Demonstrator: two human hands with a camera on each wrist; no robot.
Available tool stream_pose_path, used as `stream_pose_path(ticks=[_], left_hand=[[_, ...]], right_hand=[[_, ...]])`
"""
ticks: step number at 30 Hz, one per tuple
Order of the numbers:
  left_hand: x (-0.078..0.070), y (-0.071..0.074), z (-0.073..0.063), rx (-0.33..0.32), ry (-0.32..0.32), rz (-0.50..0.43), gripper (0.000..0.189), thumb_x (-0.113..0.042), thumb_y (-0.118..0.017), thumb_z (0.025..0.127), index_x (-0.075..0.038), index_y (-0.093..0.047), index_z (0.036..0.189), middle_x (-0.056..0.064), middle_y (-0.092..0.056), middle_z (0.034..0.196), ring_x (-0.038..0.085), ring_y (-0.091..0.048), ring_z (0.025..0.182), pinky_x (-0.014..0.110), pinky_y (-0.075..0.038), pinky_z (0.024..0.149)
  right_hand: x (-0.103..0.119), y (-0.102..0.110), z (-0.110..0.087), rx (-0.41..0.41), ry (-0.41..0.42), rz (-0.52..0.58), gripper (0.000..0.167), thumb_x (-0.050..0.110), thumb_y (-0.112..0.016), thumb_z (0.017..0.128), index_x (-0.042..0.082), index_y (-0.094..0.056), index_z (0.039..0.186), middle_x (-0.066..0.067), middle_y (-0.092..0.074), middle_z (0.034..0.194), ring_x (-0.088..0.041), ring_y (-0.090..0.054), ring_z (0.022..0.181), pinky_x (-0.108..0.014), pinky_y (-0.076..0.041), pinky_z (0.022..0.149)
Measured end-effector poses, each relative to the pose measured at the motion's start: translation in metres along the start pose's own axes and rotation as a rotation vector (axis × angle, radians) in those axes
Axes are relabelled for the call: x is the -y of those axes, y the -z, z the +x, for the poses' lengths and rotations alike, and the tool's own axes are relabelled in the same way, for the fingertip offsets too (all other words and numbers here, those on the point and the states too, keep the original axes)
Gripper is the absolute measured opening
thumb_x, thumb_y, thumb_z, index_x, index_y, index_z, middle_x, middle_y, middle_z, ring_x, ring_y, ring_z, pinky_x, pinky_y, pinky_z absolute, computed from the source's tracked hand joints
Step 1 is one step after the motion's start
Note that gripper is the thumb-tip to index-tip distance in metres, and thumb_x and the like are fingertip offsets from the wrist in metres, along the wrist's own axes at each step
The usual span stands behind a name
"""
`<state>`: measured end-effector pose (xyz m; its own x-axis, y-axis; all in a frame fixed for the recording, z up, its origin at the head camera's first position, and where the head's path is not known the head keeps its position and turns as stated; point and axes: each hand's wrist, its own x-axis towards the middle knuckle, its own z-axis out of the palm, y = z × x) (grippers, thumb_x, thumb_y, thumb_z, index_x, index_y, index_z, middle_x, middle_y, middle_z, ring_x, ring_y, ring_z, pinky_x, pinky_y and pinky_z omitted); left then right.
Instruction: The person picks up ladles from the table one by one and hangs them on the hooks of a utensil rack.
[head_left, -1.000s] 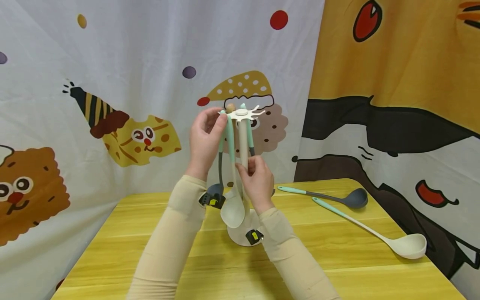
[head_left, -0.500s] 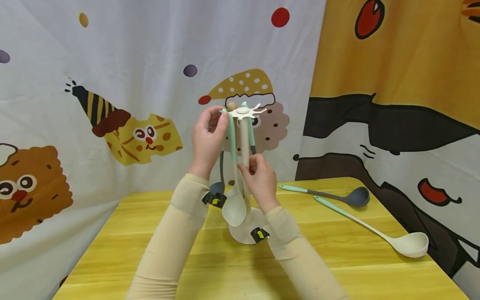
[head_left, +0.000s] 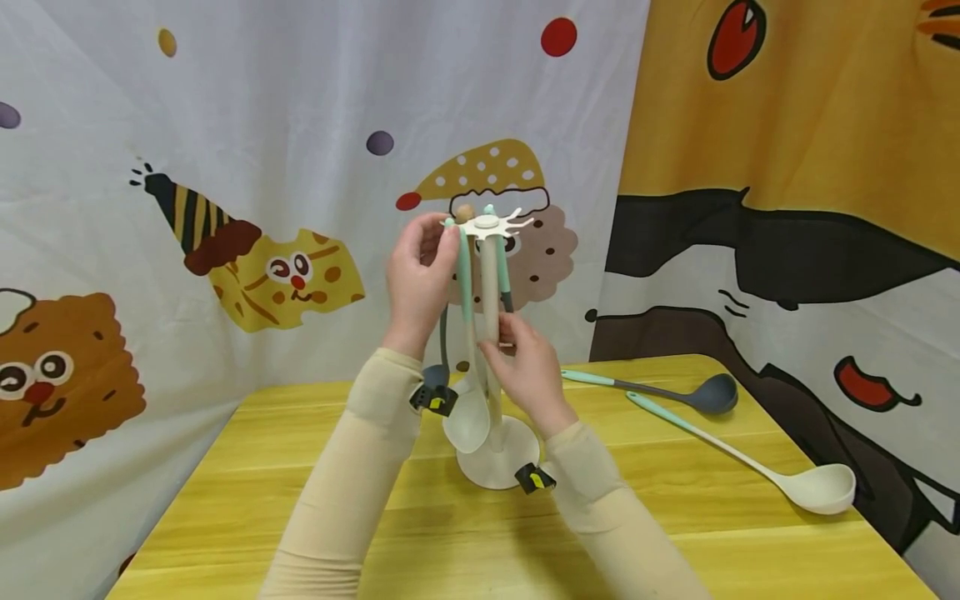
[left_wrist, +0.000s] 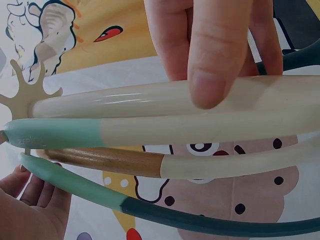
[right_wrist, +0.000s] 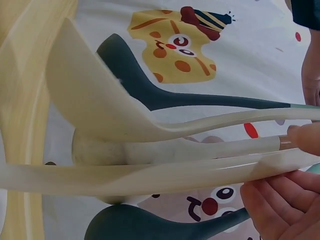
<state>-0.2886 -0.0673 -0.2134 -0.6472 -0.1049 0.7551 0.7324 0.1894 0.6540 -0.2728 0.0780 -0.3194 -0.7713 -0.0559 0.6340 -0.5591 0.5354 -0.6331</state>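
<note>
A cream utensil stand (head_left: 491,283) with a round base and a pronged top stands upright on the table. My left hand (head_left: 418,279) is at its top left, thumb and fingers about the mint handle end of a hanging white spoon (head_left: 467,421). In the left wrist view its fingers lie close to the mint handle of a dark utensil (left_wrist: 75,190). My right hand (head_left: 528,367) holds the stand's pole midway, thumb in front and fingers behind. A wooden-handled white utensil (left_wrist: 110,162) and another dark utensil (right_wrist: 135,220) hang there too; their far ends are partly hidden.
On the right of the wooden table (head_left: 315,500) lie a dark ladle (head_left: 712,395) and a white ladle (head_left: 821,490), both with mint handles. A printed cloth (head_left: 300,100) hangs behind the table.
My right hand has slid slightly right and down along the pole, showing more of the base. The left hand stays at the stand's top, having shifted only slightly right.
</note>
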Motion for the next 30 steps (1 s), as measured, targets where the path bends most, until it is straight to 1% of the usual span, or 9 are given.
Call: stream_pose_path(ticks=[3, 5, 10, 14, 19, 23, 26, 30], left_hand=[[0.000, -0.001, 0.000, -0.007, -0.014, 0.004, 0.033, -0.022, -0.057, 0.099, 0.001, -0.062, 0.121, 0.010, -0.064, 0.108, 0.017, -0.060, 0.096, 0.034, -0.051, 0.086], [0.000, -0.002, 0.000, -0.009, -0.019, 0.005, 0.033, -0.022, -0.057, 0.099, 0.002, -0.062, 0.121, 0.011, -0.064, 0.108, 0.018, -0.060, 0.095, 0.035, -0.051, 0.086], [-0.001, -0.003, -0.001, -0.006, -0.019, 0.002, 0.032, -0.023, -0.057, 0.099, -0.001, -0.062, 0.121, 0.010, -0.064, 0.109, 0.018, -0.060, 0.095, 0.034, -0.051, 0.086], [-0.001, -0.003, -0.002, -0.010, -0.014, 0.006, 0.032, -0.022, -0.057, 0.099, 0.000, -0.062, 0.121, 0.010, -0.064, 0.109, 0.017, -0.060, 0.095, 0.030, -0.050, 0.085], [-0.001, -0.003, -0.001, -0.017, -0.019, 0.004, 0.031, -0.022, -0.057, 0.099, 0.001, -0.062, 0.120, 0.010, -0.064, 0.107, 0.017, -0.059, 0.094, 0.029, -0.050, 0.084], [-0.001, -0.003, -0.001, -0.024, -0.025, 0.007, 0.030, -0.021, -0.057, 0.098, 0.001, -0.063, 0.119, 0.010, -0.064, 0.107, 0.017, -0.059, 0.094, 0.030, -0.050, 0.085], [-0.002, -0.004, -0.001, -0.031, -0.025, 0.009, 0.030, -0.021, -0.057, 0.098, 0.001, -0.063, 0.118, 0.010, -0.064, 0.107, 0.017, -0.059, 0.094, 0.032, -0.050, 0.086], [-0.002, -0.005, -0.001, -0.033, -0.029, 0.005, 0.030, -0.020, -0.057, 0.098, 0.001, -0.063, 0.118, 0.011, -0.064, 0.107, 0.018, -0.060, 0.094, 0.032, -0.050, 0.086]], right_hand=[[-0.002, 0.001, -0.004, 0.018, 0.025, -0.011, 0.044, 0.016, -0.069, 0.094, 0.006, -0.055, 0.135, -0.010, -0.064, 0.118, -0.023, -0.064, 0.105, -0.034, -0.055, 0.086], [-0.003, 0.003, -0.008, 0.015, 0.052, -0.011, 0.049, 0.017, -0.069, 0.094, 0.006, -0.052, 0.139, -0.011, -0.062, 0.123, -0.024, -0.063, 0.108, -0.036, -0.055, 0.087], [-0.006, 0.013, -0.016, -0.015, 0.142, -0.017, 0.054, 0.017, -0.071, 0.093, 0.004, -0.051, 0.141, -0.013, -0.061, 0.128, -0.027, -0.061, 0.112, -0.042, -0.053, 0.090], [-0.014, 0.020, -0.020, -0.014, 0.194, -0.031, 0.058, 0.018, -0.073, 0.091, 0.005, -0.050, 0.143, -0.011, -0.062, 0.130, -0.027, -0.059, 0.116, -0.046, -0.050, 0.094], [-0.026, 0.028, -0.024, 0.015, 0.220, -0.028, 0.060, 0.022, -0.072, 0.092, 0.008, -0.048, 0.145, -0.008, -0.059, 0.135, -0.027, -0.054, 0.124, -0.050, -0.043, 0.101], [-0.034, 0.035, -0.028, 0.037, 0.243, -0.034, 0.062, 0.022, -0.073, 0.090, 0.007, -0.049, 0.145, -0.007, -0.055, 0.141, -0.027, -0.052, 0.127, -0.051, -0.042, 0.103], [-0.040, 0.041, -0.032, 0.056, 0.241, -0.052, 0.065, 0.022, -0.074, 0.090, 0.007, -0.047, 0.147, -0.007, -0.052, 0.144, -0.028, -0.049, 0.130, -0.051, -0.040, 0.104], [-0.045, 0.047, -0.039, 0.082, 0.212, -0.073, 0.070, 0.024, -0.074, 0.089, 0.009, -0.043, 0.150, -0.007, -0.048, 0.148, -0.029, -0.045, 0.134, -0.052, -0.038, 0.106]])
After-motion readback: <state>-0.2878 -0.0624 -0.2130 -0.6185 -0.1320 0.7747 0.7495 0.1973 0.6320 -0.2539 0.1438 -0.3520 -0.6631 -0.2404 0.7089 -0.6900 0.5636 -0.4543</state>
